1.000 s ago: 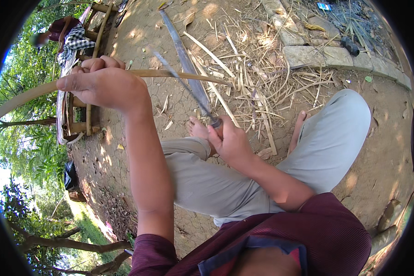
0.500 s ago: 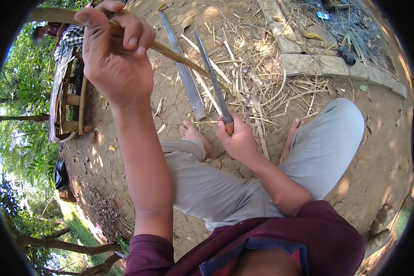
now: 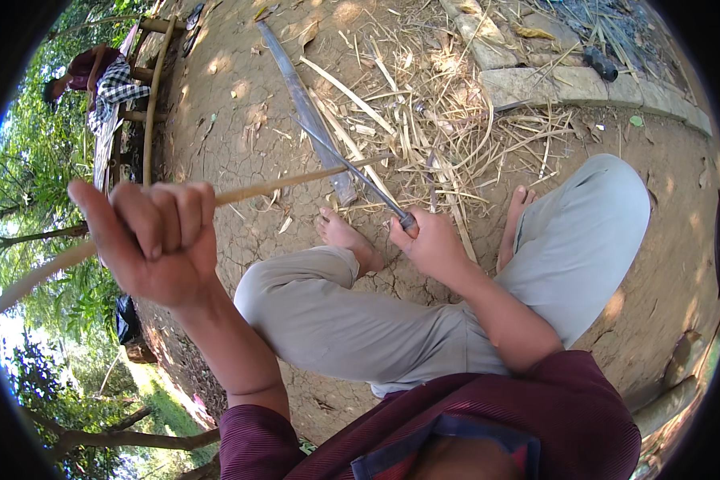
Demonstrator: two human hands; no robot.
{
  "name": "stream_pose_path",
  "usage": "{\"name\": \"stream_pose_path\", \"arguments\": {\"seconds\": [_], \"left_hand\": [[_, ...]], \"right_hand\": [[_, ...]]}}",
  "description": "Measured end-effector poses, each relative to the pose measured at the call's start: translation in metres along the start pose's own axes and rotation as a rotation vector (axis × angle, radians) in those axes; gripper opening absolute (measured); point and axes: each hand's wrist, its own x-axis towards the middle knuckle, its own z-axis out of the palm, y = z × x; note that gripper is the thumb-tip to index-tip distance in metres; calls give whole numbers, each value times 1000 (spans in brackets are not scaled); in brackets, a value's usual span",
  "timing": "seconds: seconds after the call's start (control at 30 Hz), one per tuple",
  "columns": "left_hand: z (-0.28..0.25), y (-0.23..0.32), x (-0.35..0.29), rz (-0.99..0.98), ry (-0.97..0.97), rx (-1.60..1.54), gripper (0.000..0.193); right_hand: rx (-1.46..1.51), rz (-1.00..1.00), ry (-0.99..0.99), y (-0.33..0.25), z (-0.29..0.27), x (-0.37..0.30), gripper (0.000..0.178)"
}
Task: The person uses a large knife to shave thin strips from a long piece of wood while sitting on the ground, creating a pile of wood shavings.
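Observation:
A long, thin, tan strip (image 3: 280, 183), probably split bamboo, runs from the left rim of the view to the middle. Curled round it is my left hand (image 3: 156, 240), raised at the left with the thumb sticking out. My right hand (image 3: 438, 250) grips the handle of a long knife (image 3: 380, 192) in front of my lap. Its narrow dark blade points away and to the left, crossing the strip near its far end. Whether blade and strip touch, I cannot tell. Beyond them a dark, flat wooden slat (image 3: 296, 92) lies on the ground.
Pale shavings and thin strips (image 3: 436, 152) litter the ground ahead, near my bare feet (image 3: 348, 240). A stone border (image 3: 560, 86) edges a patch of ash at the far right. Another person (image 3: 96, 72) is on a bamboo bench (image 3: 154, 120) at the far left.
My left hand has moved down and to the left with the strip. The knife has swung leftward, its tip now lower, while my right hand has shifted only slightly.

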Motion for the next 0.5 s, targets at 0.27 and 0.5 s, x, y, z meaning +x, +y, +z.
{"name": "stream_pose_path", "arguments": {"seconds": [0.27,0.5], "left_hand": [[21,0,-48,105,-94,138,61],[21,-1,-85,188,65,147,63]], "right_hand": [[147,-275,44,-28,10,-27,29],[8,-152,-70,-10,10,-34,32]]}}
